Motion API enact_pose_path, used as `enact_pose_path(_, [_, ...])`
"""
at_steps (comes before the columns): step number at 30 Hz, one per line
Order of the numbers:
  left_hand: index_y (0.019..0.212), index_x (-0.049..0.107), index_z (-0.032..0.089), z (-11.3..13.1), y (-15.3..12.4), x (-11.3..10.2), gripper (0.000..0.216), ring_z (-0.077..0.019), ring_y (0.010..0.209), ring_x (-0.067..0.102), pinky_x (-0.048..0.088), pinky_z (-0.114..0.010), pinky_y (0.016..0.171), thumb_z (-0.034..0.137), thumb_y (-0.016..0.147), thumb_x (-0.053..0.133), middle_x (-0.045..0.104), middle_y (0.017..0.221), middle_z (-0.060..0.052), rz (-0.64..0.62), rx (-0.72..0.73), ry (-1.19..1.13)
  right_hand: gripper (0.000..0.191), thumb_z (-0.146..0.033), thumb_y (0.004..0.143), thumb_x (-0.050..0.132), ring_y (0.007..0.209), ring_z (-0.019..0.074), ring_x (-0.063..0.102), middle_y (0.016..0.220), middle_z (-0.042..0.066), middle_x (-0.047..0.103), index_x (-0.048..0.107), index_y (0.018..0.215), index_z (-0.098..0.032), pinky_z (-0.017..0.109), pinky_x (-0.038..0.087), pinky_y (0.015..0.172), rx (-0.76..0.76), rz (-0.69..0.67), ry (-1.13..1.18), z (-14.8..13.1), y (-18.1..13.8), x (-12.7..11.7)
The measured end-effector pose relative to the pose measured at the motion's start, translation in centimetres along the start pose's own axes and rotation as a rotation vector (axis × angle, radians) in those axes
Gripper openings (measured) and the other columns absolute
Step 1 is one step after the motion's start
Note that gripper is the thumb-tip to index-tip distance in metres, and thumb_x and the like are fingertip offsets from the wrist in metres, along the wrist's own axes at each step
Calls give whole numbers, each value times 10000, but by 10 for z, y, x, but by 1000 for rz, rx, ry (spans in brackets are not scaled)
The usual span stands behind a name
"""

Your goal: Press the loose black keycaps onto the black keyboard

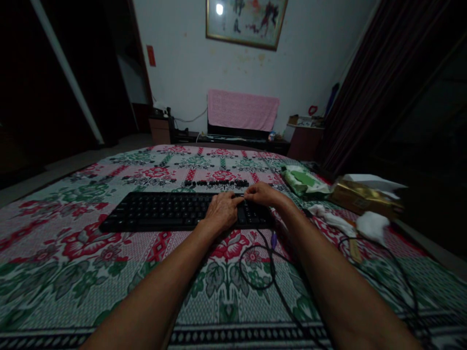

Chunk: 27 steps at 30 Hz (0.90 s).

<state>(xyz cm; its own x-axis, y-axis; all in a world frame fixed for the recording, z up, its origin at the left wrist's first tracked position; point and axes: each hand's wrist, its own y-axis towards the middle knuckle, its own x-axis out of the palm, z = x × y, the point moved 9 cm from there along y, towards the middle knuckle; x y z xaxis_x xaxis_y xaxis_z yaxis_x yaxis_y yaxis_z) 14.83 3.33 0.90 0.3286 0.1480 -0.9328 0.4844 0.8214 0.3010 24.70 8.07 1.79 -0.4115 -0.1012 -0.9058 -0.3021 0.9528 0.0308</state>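
A black keyboard (164,210) lies on the flowered bedspread, with its cable coming out at the near side. My left hand (223,210) rests over the right part of its keys, fingers stretched out and the index fingertip close to my right hand. At the keyboard's far right edge, my right hand (263,194) has thumb and fingers pinched together. Whatever is between those fingertips is too small and dark to make out. Just beyond the keyboard, small black pieces that look like loose keycaps (219,183) form a row.
The black cable (273,272) loops on the bedspread (146,272), a purple plug (273,240) beside it. To the right lie a green-and-white wipes pack (305,182), a gold tissue box (359,197) and crumpled white tissue (372,225). A pink cloth (242,111) hangs at the far wall.
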Motion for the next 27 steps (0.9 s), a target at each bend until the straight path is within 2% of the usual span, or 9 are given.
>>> enact_pose_path(6, [1198, 504, 336, -2, 1, 2, 416, -219, 1078, 439, 353, -373, 931, 214, 824, 370, 489, 1174, -41, -5, -18, 3, 188, -210, 711, 529, 620, 99, 538, 681, -7, 649, 684, 794, -144, 167, 390, 550, -70, 56, 68, 1, -6, -1])
enact_pose_path(9, [1198, 503, 330, 0, 1, 1, 411, -225, 1061, 443, 356, -381, 925, 223, 825, 367, 487, 1164, -48, 2, -16, 2, 223, -216, 702, 558, 677, 117, 578, 745, -9, 681, 694, 874, -173, 184, 423, 596, -62, 45, 107, 5, -10, 3])
enact_pose_path(13, [1200, 501, 326, 1, 0, -1, 415, -226, 1048, 442, 357, -381, 917, 217, 823, 364, 484, 1158, -49, 12, -30, 1, 222, -231, 698, 578, 730, 141, 601, 778, -4, 695, 701, 876, -183, 207, 445, 641, -56, 93, 106, 10, -11, 2])
enact_pose_path(27, [1174, 522, 318, 0, 1, 1, 391, -222, 1042, 437, 359, -373, 909, 236, 821, 375, 482, 1152, -43, -3, -21, 19, 176, -200, 675, 597, 565, 88, 543, 675, 1, 674, 706, 798, -135, 162, 397, 509, 97, 106, 193, 25, -3, 6])
